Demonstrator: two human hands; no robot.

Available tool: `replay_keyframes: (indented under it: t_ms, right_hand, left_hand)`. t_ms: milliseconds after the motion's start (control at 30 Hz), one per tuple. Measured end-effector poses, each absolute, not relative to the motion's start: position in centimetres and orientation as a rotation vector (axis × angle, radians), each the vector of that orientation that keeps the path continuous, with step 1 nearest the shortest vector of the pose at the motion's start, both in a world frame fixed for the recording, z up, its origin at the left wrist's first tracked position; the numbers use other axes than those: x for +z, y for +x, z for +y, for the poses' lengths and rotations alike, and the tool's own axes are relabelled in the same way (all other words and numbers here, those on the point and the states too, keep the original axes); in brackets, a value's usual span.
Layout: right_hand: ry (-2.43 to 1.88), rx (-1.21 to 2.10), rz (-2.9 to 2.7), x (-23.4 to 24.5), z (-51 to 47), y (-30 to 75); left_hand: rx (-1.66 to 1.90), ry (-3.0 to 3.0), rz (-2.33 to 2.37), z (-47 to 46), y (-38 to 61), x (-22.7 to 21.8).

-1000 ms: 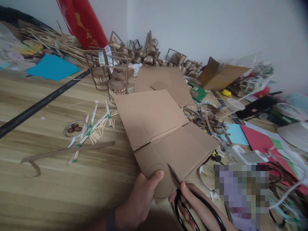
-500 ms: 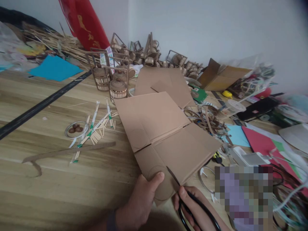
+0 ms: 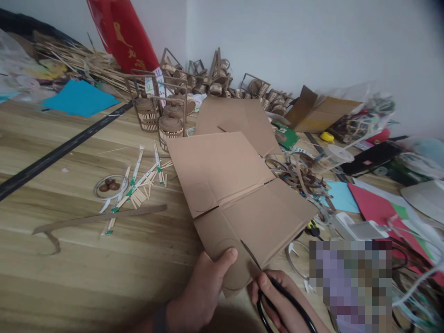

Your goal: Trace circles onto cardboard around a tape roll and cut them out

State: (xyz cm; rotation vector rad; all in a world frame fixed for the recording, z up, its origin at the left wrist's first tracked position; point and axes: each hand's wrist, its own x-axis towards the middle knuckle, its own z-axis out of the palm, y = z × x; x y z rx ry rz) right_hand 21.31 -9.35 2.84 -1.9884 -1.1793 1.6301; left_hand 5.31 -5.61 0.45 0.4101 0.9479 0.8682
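Head view: the left hand (image 3: 204, 286) pinches the near edge of the flattened brown cardboard sheet (image 3: 239, 199), thumb on top beside a drawn circle. The right hand (image 3: 277, 300) is closed through the loops of the black-handled scissors (image 3: 274, 289), whose blades enter that same near edge. The sheet spreads over the wooden counter (image 3: 86, 268). Bare wood lies open to the left, while curled brown cardboard strips (image 3: 298, 173) crowd its right edge.

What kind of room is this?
Probably a craft workroom: small brown woven cages and a blue paper sheet sit on the wooden table, and the right hand cuts brown cardboard with black-handled scissors.
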Motion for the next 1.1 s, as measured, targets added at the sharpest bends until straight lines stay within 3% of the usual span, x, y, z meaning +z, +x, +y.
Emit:
replay_keyframes:
  t_ms: [1100]
  right_hand:
    - [-2.034, 1.603, -1.152, 2.3, -9.1, 20.5]
  left_hand:
    - [0.837, 0.372, 0.878, -6.0, 5.6, 0.0]
